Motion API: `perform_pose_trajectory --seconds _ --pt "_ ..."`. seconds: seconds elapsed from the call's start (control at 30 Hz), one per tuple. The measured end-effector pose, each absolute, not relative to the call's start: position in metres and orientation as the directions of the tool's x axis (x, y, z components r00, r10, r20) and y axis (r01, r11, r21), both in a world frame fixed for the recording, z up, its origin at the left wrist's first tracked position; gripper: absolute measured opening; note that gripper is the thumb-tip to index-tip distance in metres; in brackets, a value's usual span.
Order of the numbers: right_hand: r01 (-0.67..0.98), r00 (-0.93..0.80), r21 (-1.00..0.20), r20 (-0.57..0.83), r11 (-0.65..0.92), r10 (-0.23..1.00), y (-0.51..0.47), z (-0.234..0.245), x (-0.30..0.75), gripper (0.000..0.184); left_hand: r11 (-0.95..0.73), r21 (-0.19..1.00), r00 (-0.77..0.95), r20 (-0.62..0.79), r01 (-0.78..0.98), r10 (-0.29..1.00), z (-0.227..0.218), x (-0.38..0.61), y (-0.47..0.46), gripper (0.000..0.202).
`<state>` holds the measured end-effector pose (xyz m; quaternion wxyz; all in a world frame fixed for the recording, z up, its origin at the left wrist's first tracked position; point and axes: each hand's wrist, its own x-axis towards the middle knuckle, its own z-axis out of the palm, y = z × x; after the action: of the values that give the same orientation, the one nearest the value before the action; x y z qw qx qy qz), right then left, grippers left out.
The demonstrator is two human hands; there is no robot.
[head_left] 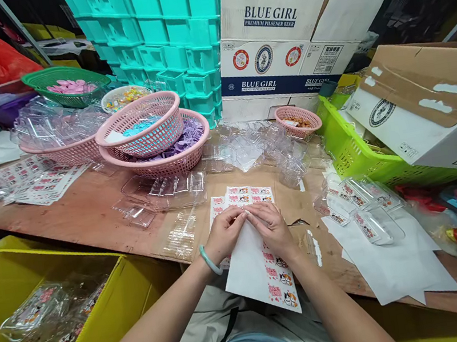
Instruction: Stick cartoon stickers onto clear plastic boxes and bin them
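Observation:
A sticker sheet [244, 272] lies tilted over the table's front edge, its left part bare white backing. Cat stickers [282, 284] with pink print run down its right side. My left hand [228, 231], with a pale green bangle [210, 260] on the wrist, pinches the sheet near its top. Close beside it, my right hand [272, 229] pinches the same area, and the fingertips of both hands meet. Whether a loose sticker is between them is hidden. Under the hands, more printed sheets [250, 193] rest on flattened cardboard [290, 207].
Clear plastic cases [177, 188] lie behind the hands, and stickered cases [367, 224] sit on white paper at right. Pink baskets [154, 168] hold small coloured pieces. A yellow bin [142, 283] stands lower left. Teal crates [153, 27] and a beer carton [270, 25] rise behind.

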<state>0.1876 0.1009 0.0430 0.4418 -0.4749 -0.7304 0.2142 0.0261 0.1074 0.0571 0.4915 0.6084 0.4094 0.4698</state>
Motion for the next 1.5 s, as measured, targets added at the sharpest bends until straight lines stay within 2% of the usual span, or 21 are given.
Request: perform_pose_trajectory --seconds 0.17,0.27,0.33,0.37,0.4,0.47,0.53,0.6,0.67,0.73,0.8,0.83,0.9,0.97,1.03,1.07,1.13,1.2,1.27,1.33,1.5 --pt "0.368 -0.01 -0.871 0.348 0.327 0.937 0.097 0.037 0.184 0.022 -0.188 0.977 0.236 0.16 0.1 0.958 0.05 0.031 0.109 0.026" --pt "0.108 0.209 -0.978 0.198 0.178 0.958 0.102 0.037 0.186 0.028 -0.13 0.981 0.177 0.104 0.143 0.979 0.041 0.033 0.113 0.029" --pt "-0.08 0.416 -0.981 0.13 0.179 0.9 0.11 0.039 0.194 0.035 -0.102 0.98 0.108 0.085 0.173 0.991 0.037 0.03 0.118 0.03" --pt "-0.121 0.527 -0.968 0.126 0.221 0.84 0.113 0.041 0.201 0.038 -0.097 0.978 0.071 0.085 0.187 0.994 0.037 0.028 0.12 0.03" --pt "-0.107 0.621 -0.956 0.149 0.272 0.77 0.116 0.044 0.208 0.04 -0.098 0.975 0.031 0.094 0.198 0.995 0.038 0.025 0.122 0.028" --pt "0.068 0.712 -0.939 0.282 0.336 0.644 0.118 0.05 0.222 0.041 -0.142 0.96 -0.08 0.165 0.24 0.983 0.046 0.021 0.121 0.023" --pt "0.39 0.61 -0.848 0.53 0.359 0.589 0.114 0.055 0.23 0.035 -0.22 0.93 -0.167 0.276 0.293 0.946 0.058 0.024 0.114 0.026" --pt "0.693 0.313 -0.598 0.753 0.403 0.579 0.107 0.057 0.229 0.03 -0.26 0.937 -0.096 0.288 0.232 0.953 0.069 0.036 0.105 0.028" --pt "0.831 -0.012 -0.317 0.812 0.458 0.583 0.099 0.055 0.22 0.034 -0.137 0.99 0.119 0.138 -0.014 0.983 0.075 0.052 0.099 0.03" --pt "0.854 -0.177 -0.191 0.767 0.484 0.616 0.093 0.052 0.21 0.042 0.112 0.957 0.288 -0.032 -0.268 0.957 0.074 0.067 0.099 0.034" --pt "0.846 -0.176 -0.249 0.705 0.472 0.687 0.089 0.049 0.204 0.051 0.259 0.876 0.292 -0.144 -0.406 0.945 0.068 0.075 0.104 0.035" --pt "0.828 -0.117 -0.34 0.672 0.446 0.731 0.087 0.049 0.204 0.058 0.286 0.854 0.264 -0.182 -0.434 0.947 0.065 0.077 0.106 0.034" --pt "0.711 0.057 -0.609 0.55 0.353 0.834 0.086 0.049 0.208 0.066 0.303 0.85 0.238 -0.216 -0.431 0.947 0.06 0.077 0.11 0.032" --pt "0.465 0.168 -0.859 0.324 0.215 0.931 0.089 0.052 0.217 0.049 0.3 0.875 0.274 -0.203 -0.38 0.94 0.057 0.076 0.112 0.031" --pt "0.23 0.17 -0.969 0.136 0.095 0.976 0.095 0.054 0.229 0.033 0.226 0.937 0.301 -0.142 -0.265 0.943 0.055 0.076 0.117 0.031" --pt "0.153 0.185 -0.986 0.097 0.068 0.978 0.098 0.055 0.234 0.031 0.147 0.973 0.28 -0.094 -0.176 0.955 0.054 0.076 0.123 0.031" --pt "0.069 0.311 -0.994 0.106 0.088 0.945 0.105 0.055 0.245 0.029 -0.092 0.992 0.169 0.076 0.088 0.983 0.052 0.078 0.143 0.028" --pt "0.036 0.449 -0.99 0.14 0.138 0.883 0.11 0.054 0.25 0.029 -0.323 0.844 0.093 0.315 0.428 0.945 0.051 0.081 0.175 0.027" --pt "0.013 0.496 -0.986 0.15 0.165 0.855 0.112 0.052 0.25 0.032 -0.429 0.589 0.158 0.455 0.685 0.876 0.052 0.085 0.211 0.03" --pt "-0.007 0.469 -0.986 0.145 0.167 0.871 0.111 0.05 0.245 0.04 -0.46 0.431 0.246 0.464 0.776 0.851 0.056 0.086 0.241 0.027" --pt "0.008 0.421 -0.99 0.129 0.138 0.898 0.11 0.05 0.231 0.071 -0.555 0.345 0.385 0.451 0.757 0.806 0.064 0.075 0.233 0.028"
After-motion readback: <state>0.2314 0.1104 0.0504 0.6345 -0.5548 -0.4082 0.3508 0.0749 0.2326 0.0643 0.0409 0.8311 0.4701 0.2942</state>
